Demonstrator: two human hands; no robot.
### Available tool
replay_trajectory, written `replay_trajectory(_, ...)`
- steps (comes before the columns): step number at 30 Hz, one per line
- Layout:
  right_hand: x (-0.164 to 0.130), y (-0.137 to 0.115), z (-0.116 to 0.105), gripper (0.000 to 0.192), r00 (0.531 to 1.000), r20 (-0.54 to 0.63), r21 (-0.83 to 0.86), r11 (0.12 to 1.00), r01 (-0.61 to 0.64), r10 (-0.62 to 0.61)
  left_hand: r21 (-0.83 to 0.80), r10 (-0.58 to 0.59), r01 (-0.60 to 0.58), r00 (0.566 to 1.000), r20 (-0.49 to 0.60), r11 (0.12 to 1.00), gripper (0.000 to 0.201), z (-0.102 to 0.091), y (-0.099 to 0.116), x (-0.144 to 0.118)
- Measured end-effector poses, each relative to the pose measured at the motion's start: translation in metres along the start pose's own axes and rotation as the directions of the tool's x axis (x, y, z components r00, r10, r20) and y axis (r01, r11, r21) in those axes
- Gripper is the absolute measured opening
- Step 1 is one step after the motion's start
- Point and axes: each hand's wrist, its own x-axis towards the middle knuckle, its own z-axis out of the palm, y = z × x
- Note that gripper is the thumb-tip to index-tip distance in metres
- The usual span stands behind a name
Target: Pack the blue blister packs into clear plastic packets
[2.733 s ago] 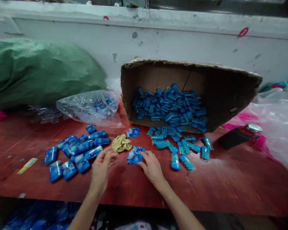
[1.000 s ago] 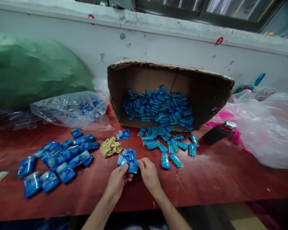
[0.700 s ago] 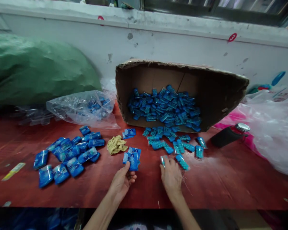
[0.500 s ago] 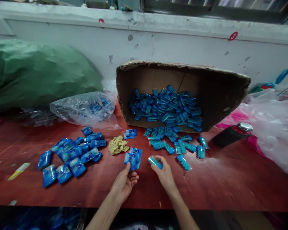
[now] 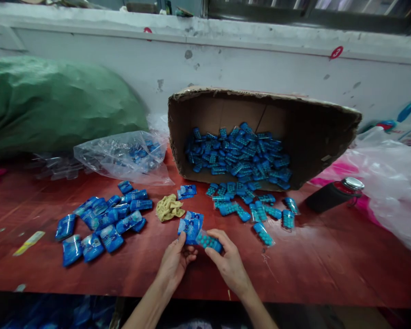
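A: Nearest to us, we have our left hand on a blue sachet, thumb and fingers clamped on its lower edge, just above the red surface.

B: And our right hand is beside it, fingers closed around a clear tube of blue beads, tilted, with its left end touching the sachet.

A: Agreed. So both things are held low over the front middle of the surface, close together between our hands.

B: Just behind the sachet we see another blue sachet lying flat, and to its left a crumpled yellow cloth.

A: Further left lies a heap of filled blue packets, some overlapping. A yellow strip lies apart from them, near the left edge.

B: To our right, loose bead tubes are scattered on the surface, spilling from the mouth of a cardboard box tipped on its side, with many more tubes piled inside.

A: Right of the box we see a dark bottle with a metal cap lying on its side, and a big clear plastic bag beyond it.

B: Behind the packets, a clear bag holds some blue pieces. Farthest back on the left, a large green sack rests against the white wall.
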Motion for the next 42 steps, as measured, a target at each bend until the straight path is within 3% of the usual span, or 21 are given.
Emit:
replay_trajectory(5,0.001,-0.002,-0.004,0.028,0.997,0.068,0.019,1.0,-0.022,0.02,0.026,0.079,-0.08,0.996,0.043,0.996,0.025,-0.002,0.003,0.0)
replay_trajectory(9,0.002,0.002,-0.003,0.029,0.985,0.098,0.059,0.988,-0.145,0.139,0.064,0.179,-0.182,0.983,0.051,0.981,0.027,-0.002,0.006,0.001)
replay_trajectory(12,0.002,0.005,0.0,0.029,0.971,0.11,0.089,0.971,-0.22,0.21,0.056,0.17,-0.173,0.984,0.048,0.983,0.029,-0.001,0.008,0.001)
replay_trajectory(15,0.002,0.003,0.0,0.029,0.985,0.096,0.068,0.986,-0.151,0.144,0.047,0.141,-0.143,0.988,0.056,0.989,0.029,-0.002,0.008,0.002)
replay_trajectory(20,0.0,0.008,0.004,0.031,0.991,0.103,0.024,0.996,-0.086,0.083,0.121,0.22,-0.223,0.975,0.033,0.967,0.03,0.0,0.003,0.001)
replay_trajectory(24,-0.005,0.016,0.015,0.04,0.996,0.063,-0.165,0.983,0.075,-0.065,0.015,0.06,-0.062,0.995,0.08,0.998,0.028,0.006,0.001,-0.001)
replay_trajectory(27,-0.008,0.012,0.017,0.043,0.98,0.174,-0.17,0.977,0.126,-0.096,-0.028,-0.037,0.04,0.994,0.105,0.999,0.023,0.007,0.003,-0.002)
replay_trajectory(31,-0.006,0.002,0.005,0.042,0.95,0.311,0.108,0.993,-0.037,0.001,0.01,-0.114,0.114,0.981,0.156,0.993,0.015,0.0,0.009,-0.004)
replay_trajectory(34,-0.002,0.004,-0.002,0.051,0.928,0.365,0.3,0.934,-0.195,0.077,0.013,-0.143,0.145,0.95,0.278,0.989,0.019,-0.004,0.014,-0.007)
replay_trajectory(37,0.003,0.008,-0.003,0.064,0.93,0.352,0.306,0.927,-0.218,0.102,0.012,-0.16,0.168,0.909,0.385,0.986,0.021,-0.005,0.018,-0.008)
replay_trajectory(42,0.009,0.006,-0.006,0.078,0.919,0.383,0.257,0.946,-0.198,0.088,0.078,-0.26,0.251,0.861,0.437,0.965,0.022,-0.009,0.016,-0.004)
